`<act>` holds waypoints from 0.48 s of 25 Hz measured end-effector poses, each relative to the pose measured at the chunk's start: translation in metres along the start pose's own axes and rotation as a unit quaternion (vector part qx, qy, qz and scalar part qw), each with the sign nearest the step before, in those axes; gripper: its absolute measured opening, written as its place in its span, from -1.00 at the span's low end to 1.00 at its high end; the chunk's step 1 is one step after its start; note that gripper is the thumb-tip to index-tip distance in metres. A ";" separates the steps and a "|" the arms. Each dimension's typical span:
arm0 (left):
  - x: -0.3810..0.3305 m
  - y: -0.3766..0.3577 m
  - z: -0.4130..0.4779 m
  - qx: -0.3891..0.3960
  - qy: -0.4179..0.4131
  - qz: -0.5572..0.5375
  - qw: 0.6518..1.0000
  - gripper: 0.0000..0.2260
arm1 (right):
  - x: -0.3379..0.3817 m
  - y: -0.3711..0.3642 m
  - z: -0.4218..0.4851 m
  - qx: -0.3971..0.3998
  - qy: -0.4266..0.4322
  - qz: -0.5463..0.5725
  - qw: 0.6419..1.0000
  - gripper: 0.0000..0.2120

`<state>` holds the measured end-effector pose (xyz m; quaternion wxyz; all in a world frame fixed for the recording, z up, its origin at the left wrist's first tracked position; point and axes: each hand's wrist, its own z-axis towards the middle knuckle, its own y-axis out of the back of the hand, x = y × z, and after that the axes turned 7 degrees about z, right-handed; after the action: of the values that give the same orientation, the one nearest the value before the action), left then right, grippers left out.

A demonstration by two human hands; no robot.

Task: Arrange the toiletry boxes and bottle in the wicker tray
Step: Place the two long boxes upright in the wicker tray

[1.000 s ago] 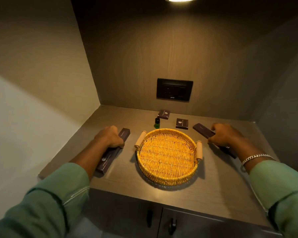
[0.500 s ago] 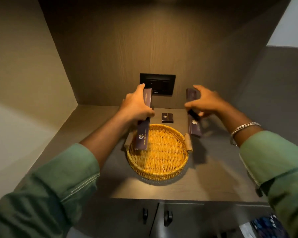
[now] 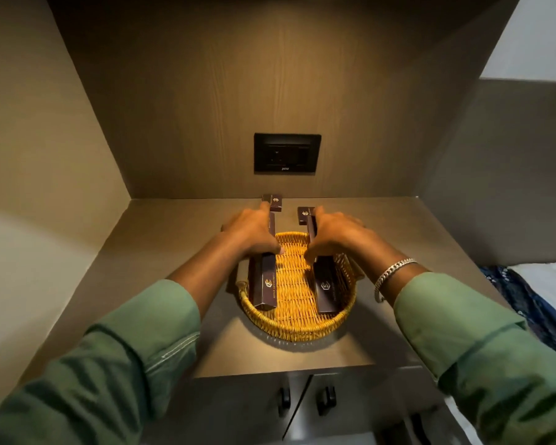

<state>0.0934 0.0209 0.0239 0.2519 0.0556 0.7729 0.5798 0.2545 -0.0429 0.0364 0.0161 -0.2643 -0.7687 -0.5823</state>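
Roughly at the centre of the frame, the wicker tray (image 3: 297, 319) is seen on the bench (image 3: 174, 239), and two long dark boxes are being set into it side by side. The left long box (image 3: 264, 284) is gripped from above by the left hand (image 3: 254, 234), fingers curled around its far half; the right long box (image 3: 325, 289) is clasped the same way by the right hand (image 3: 334, 234). Both boxes are angled, near ends low against the tray's front rim, far ends raised over the back rim, so neither is judged fully laid down. Two small boxes are left outside on the bench, just behind the hands: one (image 3: 273, 200) near the back wall, the other (image 3: 304, 213) slightly right. The bottle cannot be made out. Most of the arranging is therefore judged as outstanding.
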 end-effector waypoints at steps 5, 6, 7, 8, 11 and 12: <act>0.020 -0.008 -0.007 -0.002 -0.020 -0.061 0.998 -0.12 | -0.008 -0.001 0.001 0.017 0.007 -0.027 0.999 -0.11; 0.022 -0.007 -0.008 -0.002 -0.022 -0.069 0.997 -0.12 | -0.010 -0.001 0.002 0.023 0.008 -0.018 1.000 -0.08; 0.024 -0.007 -0.008 0.001 -0.024 -0.074 0.997 -0.11 | -0.013 -0.001 0.004 0.030 0.010 -0.010 0.999 -0.06; 0.025 -0.007 -0.008 0.006 -0.026 -0.076 0.997 -0.10 | -0.016 -0.002 0.007 0.032 0.015 -0.003 0.999 -0.05; 0.026 -0.004 -0.007 0.018 -0.025 -0.066 0.997 -0.06 | -0.025 0.005 0.022 0.005 0.028 0.066 0.997 -0.02; 0.026 -0.001 -0.006 0.005 -0.015 -0.067 0.998 -0.06 | -0.028 0.011 0.031 -0.029 0.034 0.098 0.994 -0.04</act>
<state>0.0685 0.0253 0.0153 0.3009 0.0137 0.7739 0.5570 0.2919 -0.0235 0.0271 0.0921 -0.3188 -0.7206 -0.6087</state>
